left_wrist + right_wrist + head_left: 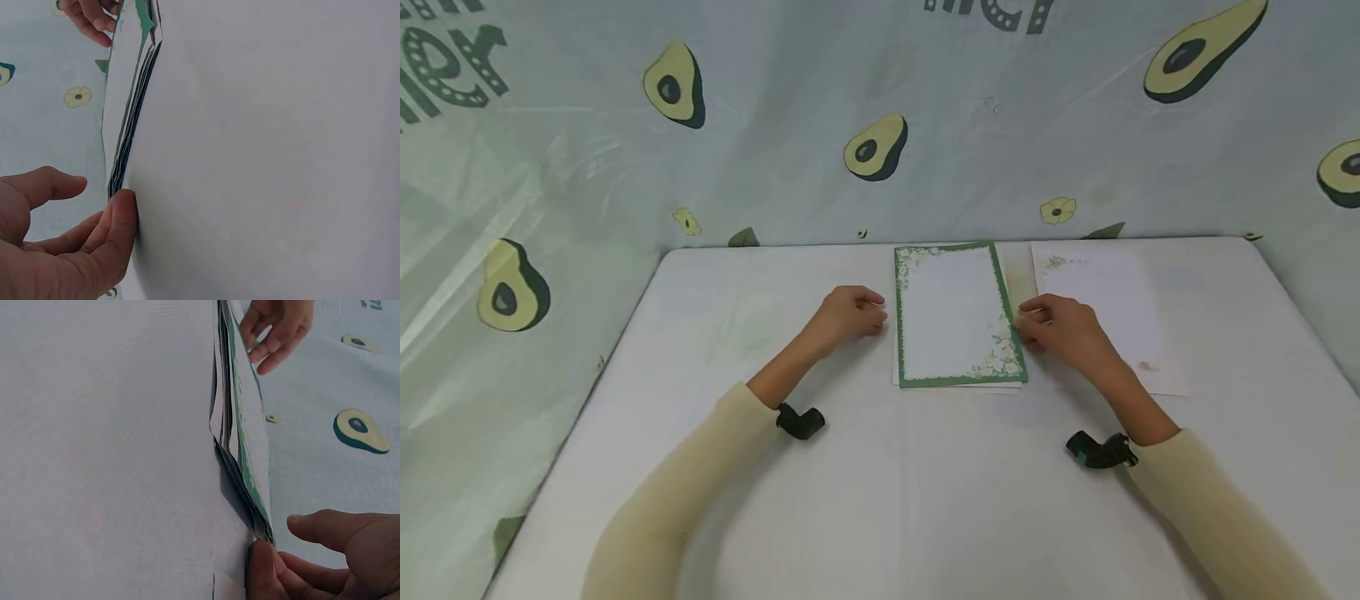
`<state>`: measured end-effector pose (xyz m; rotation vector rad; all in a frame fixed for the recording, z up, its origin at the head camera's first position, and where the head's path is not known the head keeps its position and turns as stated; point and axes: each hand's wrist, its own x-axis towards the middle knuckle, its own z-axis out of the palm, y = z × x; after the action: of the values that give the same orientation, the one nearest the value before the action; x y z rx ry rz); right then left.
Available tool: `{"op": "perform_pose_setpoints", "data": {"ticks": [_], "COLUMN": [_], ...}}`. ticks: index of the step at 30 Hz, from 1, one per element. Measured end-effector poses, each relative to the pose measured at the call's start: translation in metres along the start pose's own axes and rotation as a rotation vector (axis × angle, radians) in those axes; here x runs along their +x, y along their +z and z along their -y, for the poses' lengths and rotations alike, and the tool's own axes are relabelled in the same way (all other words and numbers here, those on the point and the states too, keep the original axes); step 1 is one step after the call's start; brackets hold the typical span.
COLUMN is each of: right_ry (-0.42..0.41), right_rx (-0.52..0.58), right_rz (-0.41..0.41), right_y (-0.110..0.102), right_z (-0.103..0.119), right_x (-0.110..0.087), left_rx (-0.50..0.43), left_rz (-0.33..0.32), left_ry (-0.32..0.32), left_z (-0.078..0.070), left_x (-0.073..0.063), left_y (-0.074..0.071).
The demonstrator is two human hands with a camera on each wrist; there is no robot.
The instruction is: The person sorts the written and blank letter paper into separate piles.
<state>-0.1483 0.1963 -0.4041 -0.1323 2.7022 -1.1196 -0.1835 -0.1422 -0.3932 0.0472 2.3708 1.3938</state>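
A stack of paper sheets (955,317) lies on the table. Its top sheet is white with a green border and pale flowers in two corners, and other sheets stick out a little below it. Left of the stack is my left hand (850,317); in the left wrist view its fingertips (125,212) are at the layered edge, the thumb apart. My right hand (1063,329) is at the right edge. There, in the right wrist view, the fingers (262,565) touch the stack's corner while the thumb stays off the paper. Neither hand pinches the sheets.
A pale sheet (1105,317) with a small floral print lies to the right, partly behind my right hand and forearm. The white table (895,500) meets a hanging cloth (775,125) printed with avocados at its back and left edges. Each wrist wears a black camera (801,422).
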Motion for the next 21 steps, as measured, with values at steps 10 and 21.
{"op": "perform_pose_setpoints", "data": {"ticks": [10, 21], "right_ry": [0.009, -0.008], "right_rx": [-0.021, -0.054], "right_rz": [0.053, 0.034], "right_y": [-0.002, 0.002], "right_z": [0.009, 0.015], "right_x": [0.011, 0.007], "left_rx": [-0.007, -0.128], "left_rz": [0.034, 0.081], "left_ry": [-0.019, 0.037], "left_z": [-0.014, -0.007], "left_x": [0.009, 0.011], "left_y": [0.004, 0.006]}}
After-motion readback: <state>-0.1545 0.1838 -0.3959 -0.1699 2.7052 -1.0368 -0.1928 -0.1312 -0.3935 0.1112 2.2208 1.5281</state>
